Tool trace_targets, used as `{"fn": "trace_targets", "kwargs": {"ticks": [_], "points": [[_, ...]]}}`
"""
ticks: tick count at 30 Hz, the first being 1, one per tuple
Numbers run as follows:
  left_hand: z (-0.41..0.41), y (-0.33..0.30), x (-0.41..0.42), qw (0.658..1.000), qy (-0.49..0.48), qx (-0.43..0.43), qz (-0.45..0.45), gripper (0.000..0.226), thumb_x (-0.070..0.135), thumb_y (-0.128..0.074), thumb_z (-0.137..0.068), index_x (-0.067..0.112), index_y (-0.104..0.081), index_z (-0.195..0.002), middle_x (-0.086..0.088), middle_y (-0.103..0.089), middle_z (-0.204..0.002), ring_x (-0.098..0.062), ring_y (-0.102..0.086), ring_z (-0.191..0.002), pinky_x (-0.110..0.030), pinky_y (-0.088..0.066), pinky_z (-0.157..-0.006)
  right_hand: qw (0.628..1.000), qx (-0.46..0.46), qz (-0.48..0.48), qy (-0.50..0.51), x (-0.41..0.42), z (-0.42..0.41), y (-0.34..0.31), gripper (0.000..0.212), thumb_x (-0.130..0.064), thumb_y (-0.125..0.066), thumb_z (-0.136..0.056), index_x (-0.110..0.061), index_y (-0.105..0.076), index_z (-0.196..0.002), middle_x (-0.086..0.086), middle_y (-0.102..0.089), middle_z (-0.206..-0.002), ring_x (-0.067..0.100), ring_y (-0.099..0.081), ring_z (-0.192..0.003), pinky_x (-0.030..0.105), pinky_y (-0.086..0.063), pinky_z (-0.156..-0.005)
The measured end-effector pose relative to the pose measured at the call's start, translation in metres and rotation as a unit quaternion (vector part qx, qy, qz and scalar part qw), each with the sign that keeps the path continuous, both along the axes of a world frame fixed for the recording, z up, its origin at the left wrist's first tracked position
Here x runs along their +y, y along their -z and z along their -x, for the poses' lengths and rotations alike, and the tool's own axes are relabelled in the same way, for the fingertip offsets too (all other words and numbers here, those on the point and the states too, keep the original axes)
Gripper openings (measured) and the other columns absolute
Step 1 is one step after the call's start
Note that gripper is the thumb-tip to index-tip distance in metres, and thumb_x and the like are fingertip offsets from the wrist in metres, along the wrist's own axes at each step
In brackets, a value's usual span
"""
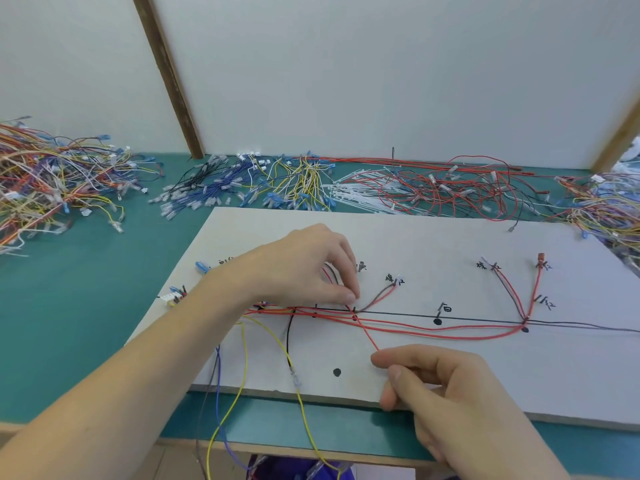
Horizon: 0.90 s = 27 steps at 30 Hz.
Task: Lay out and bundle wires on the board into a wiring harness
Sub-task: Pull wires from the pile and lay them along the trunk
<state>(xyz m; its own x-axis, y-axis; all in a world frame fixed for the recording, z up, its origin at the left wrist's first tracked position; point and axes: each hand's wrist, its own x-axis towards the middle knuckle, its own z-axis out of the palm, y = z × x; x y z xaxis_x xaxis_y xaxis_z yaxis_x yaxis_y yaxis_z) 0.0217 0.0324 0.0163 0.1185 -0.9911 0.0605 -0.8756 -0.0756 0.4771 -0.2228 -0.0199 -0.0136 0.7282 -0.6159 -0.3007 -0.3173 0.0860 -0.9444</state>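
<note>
One red wire (367, 332) runs taut across the white board (485, 372) between two hands: the left hand (304, 268) pinches it at a marked junction, the right hand (446, 393) pinches its near end; several wire heaps (52, 181) line the green bench (69, 323) behind

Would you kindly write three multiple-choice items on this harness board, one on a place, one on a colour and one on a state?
1. Where does the white board lie?
A. on a green table
B. on the floor
C. upright against the wall

2. What colour is the wire pinched by the right hand?
A. blue
B. red
C. yellow

3. What is the left hand doing?
A. lying flat, open
B. pinching wires at the drawn line
C. lifting the board

Answers: 1 A, green table surrounds the board; 2 B, the red wire runs into its fingertips; 3 B, thumb and finger meet on the wires.
</note>
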Motion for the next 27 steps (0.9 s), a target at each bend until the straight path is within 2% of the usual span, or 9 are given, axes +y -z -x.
{"fn": "trace_targets", "kwargs": {"ticks": [2, 5, 9, 13, 16, 19, 21, 24, 27], "points": [[0.004, 0.002, 0.000, 1.000, -0.002, -0.007, -0.013, 0.003, 0.035, -0.081, -0.086, 0.035, -0.082, -0.089, 0.018, -0.066, -0.106, -0.005, -0.051, -0.111, -0.040, -0.041, -0.103, 1.000, -0.005, -0.003, 0.030, -0.003, 0.003, 0.000, 0.022, -0.007, -0.058, -0.100, -0.018, -0.077, -0.095, 0.010, -0.072, -0.070, 0.015, -0.033, -0.031, 0.017, -0.028, -0.034], [0.007, 0.005, 0.002, 1.000, -0.009, -0.009, -0.018, 0.004, 0.033, -0.079, -0.089, 0.035, -0.082, -0.092, 0.017, -0.066, -0.105, -0.007, -0.050, -0.111, -0.044, -0.041, -0.103, 0.999, 0.001, 0.007, 0.054, -0.010, 0.008, -0.003, 0.022, -0.005, -0.058, -0.099, -0.016, -0.077, -0.094, 0.011, -0.072, -0.069, 0.015, -0.031, -0.030, 0.016, -0.027, -0.034], [0.010, 0.009, 0.007, 0.999, -0.014, -0.033, -0.008, 0.009, 0.033, -0.074, -0.092, 0.038, -0.080, -0.097, 0.018, -0.065, -0.105, -0.002, -0.048, -0.112, -0.041, -0.029, -0.112, 0.999, 0.028, 0.028, 0.025, -0.023, 0.020, -0.012, 0.021, -0.012, -0.062, -0.097, -0.023, -0.079, -0.091, 0.007, -0.075, -0.075, 0.017, -0.032, -0.033, 0.019, -0.027, -0.035], [0.017, 0.012, 0.009, 0.999, -0.028, -0.032, 0.015, 0.013, 0.029, -0.073, -0.090, 0.039, -0.080, -0.092, 0.022, -0.066, -0.097, 0.003, -0.051, -0.110, -0.043, -0.018, -0.119, 0.996, 0.040, 0.084, -0.003, -0.039, 0.035, -0.025, 0.018, -0.024, -0.067, -0.089, -0.039, -0.076, -0.088, 0.003, -0.076, -0.080, 0.016, -0.036, -0.032, 0.017, -0.030, -0.037], [0.020, 0.011, 0.008, 0.999, -0.027, -0.021, 0.010, 0.008, 0.030, -0.074, -0.089, 0.035, -0.080, -0.088, 0.021, -0.069, -0.094, 0.004, -0.053, -0.108, -0.041, -0.012, -0.121, 0.988, 0.067, 0.137, 0.004, -0.056, 0.042, -0.024, 0.014, -0.025, -0.069, -0.088, -0.037, -0.077, -0.085, 0.003, -0.074, -0.072, 0.018, -0.037, -0.034, 0.017, -0.029, -0.038], [0.022, 0.010, 0.007, 0.999, -0.033, -0.024, 0.005, 0.003, 0.034, -0.077, -0.087, 0.035, -0.079, -0.088, 0.024, -0.071, -0.093, 0.004, -0.055, -0.108, -0.032, -0.010, -0.118, 0.987, 0.092, 0.134, 0.009, -0.069, 0.048, -0.021, 0.010, -0.027, -0.072, -0.088, -0.029, -0.077, -0.079, 0.007, -0.066, -0.059, 0.016, -0.035, -0.035, 0.016, -0.025, -0.038], [0.022, 0.010, 0.004, 0.999, -0.046, -0.020, 0.000, 0.002, 0.037, -0.079, -0.085, 0.036, -0.079, -0.086, 0.025, -0.073, -0.090, 0.001, -0.059, -0.106, -0.029, -0.015, -0.117, 0.984, 0.108, 0.137, 0.019, -0.078, 0.056, -0.022, 0.014, -0.029, -0.076, -0.086, -0.022, -0.077, -0.075, 0.007, -0.060, -0.053, 0.016, -0.033, -0.034, 0.016, -0.024, -0.036], [0.025, 0.006, 0.000, 0.998, -0.051, -0.012, -0.018, 0.003, 0.038, -0.081, -0.082, 0.039, -0.079, -0.081, 0.025, -0.074, -0.083, -0.002, -0.063, -0.099, -0.037, -0.033, -0.111, 0.975, 0.128, 0.179, 0.018, -0.088, 0.063, -0.024, 0.019, -0.037, -0.078, -0.082, -0.020, -0.077, -0.072, 0.004, -0.060, -0.050, 0.014, -0.035, -0.036, 0.019, -0.027, -0.035], [0.028, 0.001, -0.005, 0.997, -0.048, -0.002, -0.055, 0.007, 0.034, -0.081, -0.081, 0.040, -0.079, -0.080, 0.023, -0.074, -0.080, 0.000, -0.067, -0.089, -0.031, -0.044, -0.097, 0.960, 0.154, 0.232, -0.023, -0.098, 0.064, -0.026, 0.013, -0.036, -0.076, -0.086, -0.028, -0.077, -0.075, 0.003, -0.067, -0.055, 0.011, -0.048, -0.044, 0.026, -0.041, -0.049]]}}
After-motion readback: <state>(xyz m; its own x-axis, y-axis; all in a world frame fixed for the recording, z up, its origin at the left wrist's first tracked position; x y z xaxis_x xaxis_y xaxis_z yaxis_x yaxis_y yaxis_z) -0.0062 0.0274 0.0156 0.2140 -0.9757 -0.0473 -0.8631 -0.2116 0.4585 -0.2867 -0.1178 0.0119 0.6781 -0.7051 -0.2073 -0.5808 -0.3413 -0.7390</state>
